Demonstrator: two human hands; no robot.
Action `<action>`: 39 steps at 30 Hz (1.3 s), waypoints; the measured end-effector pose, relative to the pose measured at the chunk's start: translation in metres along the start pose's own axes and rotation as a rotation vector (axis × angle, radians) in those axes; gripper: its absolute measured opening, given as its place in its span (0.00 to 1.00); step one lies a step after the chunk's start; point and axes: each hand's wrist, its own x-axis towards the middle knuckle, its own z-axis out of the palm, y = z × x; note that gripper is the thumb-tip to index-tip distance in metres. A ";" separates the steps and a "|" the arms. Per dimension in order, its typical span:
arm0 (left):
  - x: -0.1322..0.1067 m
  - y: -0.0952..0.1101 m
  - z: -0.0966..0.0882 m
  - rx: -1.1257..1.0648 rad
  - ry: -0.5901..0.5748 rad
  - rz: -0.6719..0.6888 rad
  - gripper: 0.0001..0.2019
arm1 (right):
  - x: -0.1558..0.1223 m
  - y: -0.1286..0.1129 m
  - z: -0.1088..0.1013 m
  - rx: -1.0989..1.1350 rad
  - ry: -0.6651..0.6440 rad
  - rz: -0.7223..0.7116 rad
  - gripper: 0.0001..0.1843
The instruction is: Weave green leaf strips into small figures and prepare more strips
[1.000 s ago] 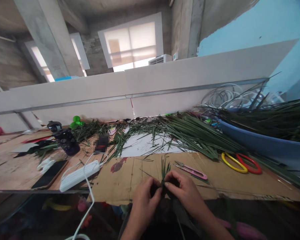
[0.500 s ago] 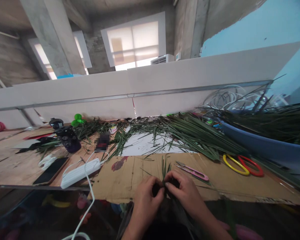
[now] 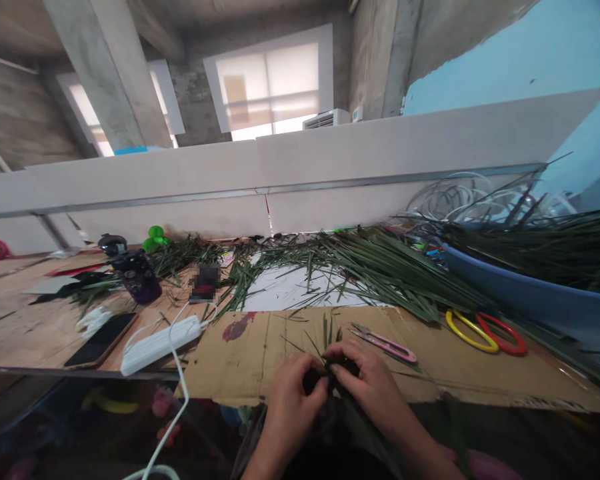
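Where both hands meet, leaf bundle (image 3: 329,335): narrow green strips, likely light and springy, with thin edges that could slip or split under a hard squeeze; best held low, close to the pinch, not by the loose tips.
Long axis: roughly upright, tips fanning slightly and pointing up and away from the person; lower ends run toward the body, lost in shadow below the hands.
Left hand (image 3: 297,413): grip closed, fingertips pinching the bundle from its left.
Right hand (image 3: 373,390): grip closed as well, fingers curled over the bundle from its right, almost meeting the left fingers.
Position: held over the near edge of the cardboard sheet (image 3: 220,370), which lies on the wooden desk (image 3: 23,330).
Just beside: pink-handled snips (image 3: 385,344) on the cardboard, right of the bundle.
Farther right: yellow-handled scissors (image 3: 470,331) and red-handled scissors (image 3: 505,335).
Beyond: a loose pile of green leaves (image 3: 380,270) and a blue tub (image 3: 530,300) heaped with more.
Left: a white power strip (image 3: 160,345) and a black phone (image 3: 100,340).
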 end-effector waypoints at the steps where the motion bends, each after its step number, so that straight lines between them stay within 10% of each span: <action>1: 0.000 0.000 0.000 -0.004 -0.002 0.002 0.04 | 0.000 0.000 0.000 -0.006 -0.004 -0.007 0.07; 26: -0.001 0.008 -0.004 0.042 -0.037 -0.065 0.04 | 0.001 0.005 0.004 0.250 0.221 0.126 0.09; 39: 0.000 0.006 0.001 0.037 0.012 -0.046 0.08 | 0.001 0.010 0.001 0.498 0.112 0.156 0.20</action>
